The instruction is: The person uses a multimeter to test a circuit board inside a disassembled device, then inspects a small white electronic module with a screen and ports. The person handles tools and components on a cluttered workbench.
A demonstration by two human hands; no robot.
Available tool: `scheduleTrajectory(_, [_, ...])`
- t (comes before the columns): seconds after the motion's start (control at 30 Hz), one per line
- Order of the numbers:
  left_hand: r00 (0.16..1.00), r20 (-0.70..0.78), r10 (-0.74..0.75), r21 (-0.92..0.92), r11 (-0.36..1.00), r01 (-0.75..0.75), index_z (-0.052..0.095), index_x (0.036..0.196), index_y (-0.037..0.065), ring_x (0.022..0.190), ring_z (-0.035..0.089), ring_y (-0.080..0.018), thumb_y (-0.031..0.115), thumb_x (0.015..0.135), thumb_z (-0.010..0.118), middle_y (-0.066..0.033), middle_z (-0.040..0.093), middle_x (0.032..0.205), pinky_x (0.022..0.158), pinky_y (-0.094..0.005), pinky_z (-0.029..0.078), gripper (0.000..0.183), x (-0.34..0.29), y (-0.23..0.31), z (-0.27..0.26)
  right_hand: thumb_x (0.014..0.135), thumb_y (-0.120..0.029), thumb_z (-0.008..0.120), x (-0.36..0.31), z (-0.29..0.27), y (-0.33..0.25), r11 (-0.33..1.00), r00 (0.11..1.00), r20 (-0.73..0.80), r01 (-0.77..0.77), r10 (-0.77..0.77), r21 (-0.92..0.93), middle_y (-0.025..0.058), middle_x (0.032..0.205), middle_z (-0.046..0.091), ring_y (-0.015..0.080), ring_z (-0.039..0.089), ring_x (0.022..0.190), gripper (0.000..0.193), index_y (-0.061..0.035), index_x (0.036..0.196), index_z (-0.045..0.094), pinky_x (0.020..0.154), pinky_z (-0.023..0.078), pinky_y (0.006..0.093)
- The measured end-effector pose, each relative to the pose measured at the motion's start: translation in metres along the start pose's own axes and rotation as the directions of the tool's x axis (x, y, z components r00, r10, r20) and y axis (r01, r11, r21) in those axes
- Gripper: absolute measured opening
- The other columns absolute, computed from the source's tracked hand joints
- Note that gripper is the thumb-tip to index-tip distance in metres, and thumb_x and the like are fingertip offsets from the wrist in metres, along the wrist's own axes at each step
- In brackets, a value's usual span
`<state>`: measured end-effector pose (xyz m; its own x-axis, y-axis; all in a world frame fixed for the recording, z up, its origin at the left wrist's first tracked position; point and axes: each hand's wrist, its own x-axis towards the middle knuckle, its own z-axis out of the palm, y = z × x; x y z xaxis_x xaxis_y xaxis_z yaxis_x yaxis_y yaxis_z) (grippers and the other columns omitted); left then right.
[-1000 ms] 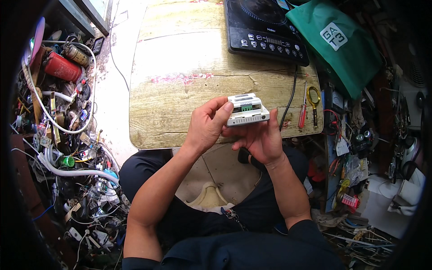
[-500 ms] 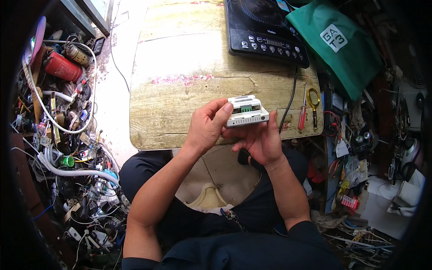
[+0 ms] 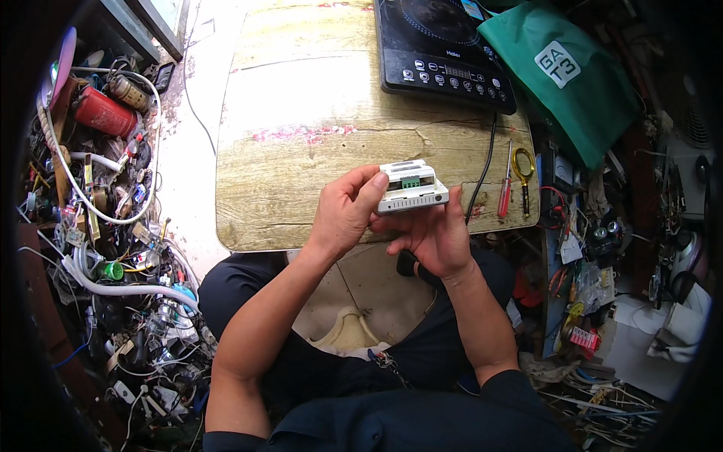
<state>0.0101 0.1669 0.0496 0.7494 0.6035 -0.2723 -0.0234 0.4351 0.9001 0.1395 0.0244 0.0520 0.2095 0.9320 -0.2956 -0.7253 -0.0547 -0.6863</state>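
Observation:
A small white plastic electronic module with a green terminal block is held over the front edge of the wooden table. My left hand grips its left end, thumb on top and fingers curled behind and beneath. At the right end, my right hand supports it with the thumb upright against the corner and the fingers partly curled underneath. The module's far side and underside are hidden. To the right on the table lie a screwdriver with a red clear handle and a yellow-rimmed magnifying glass.
A black induction cooker stands at the table's back right, its cord running forward. Beside it hangs a green bag. Heaps of electrical scrap and a red cylinder crowd the left; more parts lie right.
Almost nothing differs. Both hands keep the same hold on the module, and the whole view has shifted very slightly.

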Motion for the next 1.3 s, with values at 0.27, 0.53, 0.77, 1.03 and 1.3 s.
scheduleTrajectory(0.27, [1.000, 0.010, -0.009, -0.005, 1.000, 0.009, 0.068, 0.124, -0.003, 0.079, 0.062, -0.0069, 0.037, 0.104, 0.063, -0.0047, 0.071, 0.095, 0.067, -0.0227, 0.053, 0.045, 0.0007, -0.0003, -0.0004, 0.096, -0.083, 0.024, -0.0001, -0.0002, 0.0000, 1.000, 1.000, 0.003, -0.005, 0.005, 0.001, 0.0288, 0.130, 0.065, 0.0397, 0.070, 0.114, 0.101, -0.0008, 0.151, 0.042, 0.074, 0.066, 0.0429])
scheduleTrajectory(0.53, [1.000, 0.009, -0.014, -0.009, 1.000, 0.014, 0.068, 0.124, -0.004, 0.077, 0.061, -0.0067, 0.036, 0.104, 0.063, -0.0045, 0.070, 0.094, 0.066, -0.0225, 0.052, 0.045, 0.0011, -0.0010, -0.0002, 0.096, -0.084, 0.025, 0.0000, -0.0015, 0.0003, 1.000, 1.000, -0.015, -0.014, 0.014, 0.002, 0.0290, 0.129, 0.065, 0.0396, 0.070, 0.114, 0.102, -0.0003, 0.151, 0.042, 0.074, 0.066, 0.0428])
scheduleTrajectory(0.77, [1.000, 0.018, -0.014, -0.006, 1.000, 0.014, 0.068, 0.124, -0.004, 0.077, 0.061, -0.0062, 0.036, 0.104, 0.063, -0.0040, 0.070, 0.093, 0.066, -0.0221, 0.052, 0.045, 0.0017, -0.0015, -0.0008, 0.096, -0.084, 0.025, 0.0002, -0.0008, -0.0002, 1.000, 1.000, -0.014, -0.007, 0.007, 0.001, 0.0293, 0.129, 0.065, 0.0393, 0.070, 0.113, 0.101, -0.0003, 0.151, 0.043, 0.074, 0.066, 0.0425])
scheduleTrajectory(1.03, [0.999, 0.033, -0.007, 0.009, 1.000, 0.006, 0.067, 0.125, -0.004, 0.077, 0.062, -0.0061, 0.036, 0.105, 0.061, -0.0040, 0.070, 0.094, 0.066, -0.0223, 0.053, 0.045, 0.0011, 0.0000, -0.0006, 0.099, -0.079, 0.023, -0.0008, 0.0001, -0.0014, 1.000, 1.000, 0.026, 0.016, -0.016, -0.013, 0.0265, 0.129, 0.067, 0.0315, 0.071, 0.112, 0.095, -0.0012, 0.149, 0.045, 0.077, 0.065, 0.0385])
scheduleTrajectory(1.3, [0.999, 0.048, -0.007, 0.001, 1.000, 0.007, 0.067, 0.126, -0.003, 0.078, 0.061, -0.0062, 0.035, 0.105, 0.061, -0.0038, 0.070, 0.096, 0.066, -0.0222, 0.053, 0.044, 0.0021, -0.0024, -0.0009, 0.098, -0.082, 0.024, -0.0014, 0.0007, -0.0010, 0.999, 1.000, -0.023, 0.017, -0.018, -0.035, 0.0300, 0.127, 0.066, 0.0372, 0.072, 0.111, 0.099, -0.0001, 0.151, 0.042, 0.073, 0.066, 0.0412])
